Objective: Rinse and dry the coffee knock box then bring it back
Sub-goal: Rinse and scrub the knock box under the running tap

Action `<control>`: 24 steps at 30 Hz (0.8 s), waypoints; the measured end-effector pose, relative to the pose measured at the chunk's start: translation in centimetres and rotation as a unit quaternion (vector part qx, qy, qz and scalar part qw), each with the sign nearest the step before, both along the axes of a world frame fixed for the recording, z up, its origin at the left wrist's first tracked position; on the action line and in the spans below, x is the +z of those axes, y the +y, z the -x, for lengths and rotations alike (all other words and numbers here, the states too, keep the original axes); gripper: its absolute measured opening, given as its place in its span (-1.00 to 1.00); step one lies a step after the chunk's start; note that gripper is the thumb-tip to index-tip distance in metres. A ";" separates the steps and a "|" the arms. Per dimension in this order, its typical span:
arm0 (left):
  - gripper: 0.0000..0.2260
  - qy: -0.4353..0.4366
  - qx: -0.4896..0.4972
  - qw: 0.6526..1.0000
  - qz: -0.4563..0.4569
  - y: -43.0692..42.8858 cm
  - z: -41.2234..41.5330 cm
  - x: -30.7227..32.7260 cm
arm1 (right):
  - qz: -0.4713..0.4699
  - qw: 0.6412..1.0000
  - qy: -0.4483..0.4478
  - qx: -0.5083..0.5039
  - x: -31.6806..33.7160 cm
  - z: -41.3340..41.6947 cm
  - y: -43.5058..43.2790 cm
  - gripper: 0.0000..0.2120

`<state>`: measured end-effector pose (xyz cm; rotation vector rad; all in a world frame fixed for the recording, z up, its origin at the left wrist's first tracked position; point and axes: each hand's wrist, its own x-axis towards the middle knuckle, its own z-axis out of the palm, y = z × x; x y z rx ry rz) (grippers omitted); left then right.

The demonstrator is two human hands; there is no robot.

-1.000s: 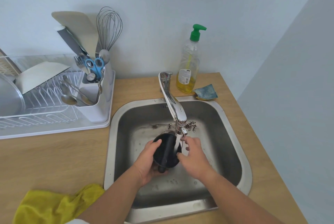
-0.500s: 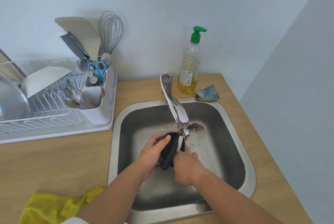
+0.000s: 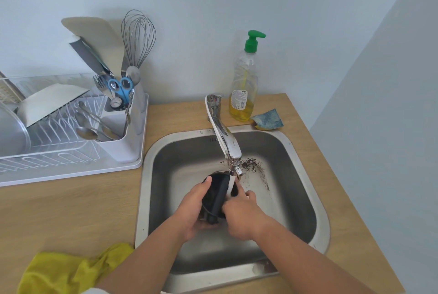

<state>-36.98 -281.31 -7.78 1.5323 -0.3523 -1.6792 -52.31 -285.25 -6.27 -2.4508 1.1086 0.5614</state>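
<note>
The black knock box [image 3: 216, 195], round with a bar across its mouth, is tilted toward me over the steel sink [image 3: 305, 189]. Water runs from the chrome tap [image 3: 225, 137] into its far rim. My left hand [image 3: 193, 208] cups the box from the left and underneath. My right hand [image 3: 241, 215] grips its right side, with a finger stretched up along the rim into the water stream. Coffee grounds [image 3: 254, 167] are scattered on the sink floor behind the box.
A yellow cloth [image 3: 64, 272] lies on the wooden counter at the front left. A white dish rack [image 3: 71, 151] with cutlery, whisk and scissors stands at the back left. A soap bottle [image 3: 244, 82] and a blue sponge [image 3: 269, 119] sit behind the sink.
My right hand has slid round the box's right side and its finger now reaches up into the stream. The box has turned a little in my left hand.
</note>
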 end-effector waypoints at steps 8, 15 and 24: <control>-0.48 0.013 0.007 1.000 -0.004 0.0 0.0 0.0 | 0.095 0.994 -0.019 0.043 0.3 2.6 -1.1 -0.70; -0.51 0.005 0.018 1.000 0.000 -0.4 1.2 0.0 | 0.069 0.998 -0.003 0.005 -0.4 1.6 0.3 -0.53; -0.45 0.128 0.091 0.987 -0.010 0.2 1.2 -0.8 | -0.130 0.887 -0.357 -0.264 0.3 2.2 -0.3 -0.85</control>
